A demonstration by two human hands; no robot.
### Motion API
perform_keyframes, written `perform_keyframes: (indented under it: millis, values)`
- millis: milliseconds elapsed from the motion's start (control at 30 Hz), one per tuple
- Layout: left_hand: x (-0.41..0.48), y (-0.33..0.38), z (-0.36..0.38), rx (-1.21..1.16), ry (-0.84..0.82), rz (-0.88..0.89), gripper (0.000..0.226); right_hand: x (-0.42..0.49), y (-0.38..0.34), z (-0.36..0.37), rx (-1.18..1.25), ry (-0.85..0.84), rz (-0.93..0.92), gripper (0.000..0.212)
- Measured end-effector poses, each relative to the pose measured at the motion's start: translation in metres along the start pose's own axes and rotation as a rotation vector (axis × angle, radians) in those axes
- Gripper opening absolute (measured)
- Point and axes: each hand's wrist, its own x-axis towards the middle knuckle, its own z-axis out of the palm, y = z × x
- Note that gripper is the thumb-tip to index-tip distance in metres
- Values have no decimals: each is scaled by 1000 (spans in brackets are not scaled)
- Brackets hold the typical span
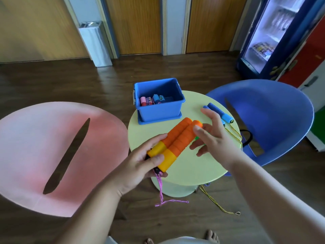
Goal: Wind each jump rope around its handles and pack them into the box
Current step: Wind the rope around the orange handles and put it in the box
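Left hand (140, 162) grips the two orange handles (177, 137) side by side over the bench (193, 166), apparently forming one core for the pink rope (160, 187) hanging unwound toward the floor; right hand (211, 136), open and empty, hovers at their far ends, blue box (158, 111) just behind.

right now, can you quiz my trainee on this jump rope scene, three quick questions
1. True or false: the left hand grips both orange handles together.
2. The blue handles lie: A in the blue box, B on the table, C on the pink chair.
3. Fill in: the cord hanging below the orange handles is ____ in colour.
Key: 1 true; 2 B; 3 pink.
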Motion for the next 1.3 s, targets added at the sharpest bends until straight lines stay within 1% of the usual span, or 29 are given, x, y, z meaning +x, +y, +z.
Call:
perform_keyframes:
  millis: [100, 200, 267, 333, 367, 433, 500, 567, 633, 667, 733, 767, 833, 867, 933, 1033, 1167, 1300]
  values:
    - [4, 15, 6, 45, -65, -19, 51, 4, -10, -20, 38, -118, 1, 43]
    - [5, 29, 10, 135, -101, -41, 52, 6, -14, -33, 82, -199, 64, 51]
    - [7, 33, 14, 185, -100, -42, 51, 4, -11, -38, 99, -243, 91, 42]
    - [8, 34, 18, 190, -66, -33, 50, 2, -7, -37, 85, -227, 79, 20]
    - [10, 34, 21, 190, -34, -26, 51, 0, -4, -36, 66, -189, 65, 12]
    - [16, 32, 26, 190, 65, 1, 50, -2, 0, -33, 55, -95, 28, 8]
    - [25, 27, 34, 152, 211, 67, 42, -2, 4, -30, 105, -22, -2, 6]
    - [34, 22, 47, 195, 368, 139, 32, -4, 5, -27, 155, 21, -27, 9]
    - [40, 17, 62, 276, 512, 187, 23, -5, 6, -26, 154, 11, -52, 12]
    - [41, 15, 67, 304, 580, 211, 19, -6, 7, -27, 130, -20, -63, 14]
    - [44, 12, 70, 357, 683, 245, 10, -7, 8, -33, 65, -123, -94, 18]
    - [44, 12, 69, 383, 707, 252, 7, -8, 8, -37, 39, -178, -106, 20]
    - [44, 12, 67, 424, 706, 258, 3, -9, 8, -42, 22, -251, -108, 22]
    - [43, 12, 67, 436, 694, 257, 3, -10, 8, -42, 29, -261, -104, 21]
    - [42, 13, 70, 426, 668, 247, 4, -11, 9, -41, 66, -245, -100, 14]
    - [40, 15, 77, 345, 649, 228, 4, -12, 9, -41, 136, -228, -86, 7]
    - [35, 14, 82, 303, 622, 188, 2, -13, 8, -42, 127, -208, -96, 7]
    - [31, 15, 79, 287, 624, 182, 4, -15, 7, -39, 165, -262, -63, 9]
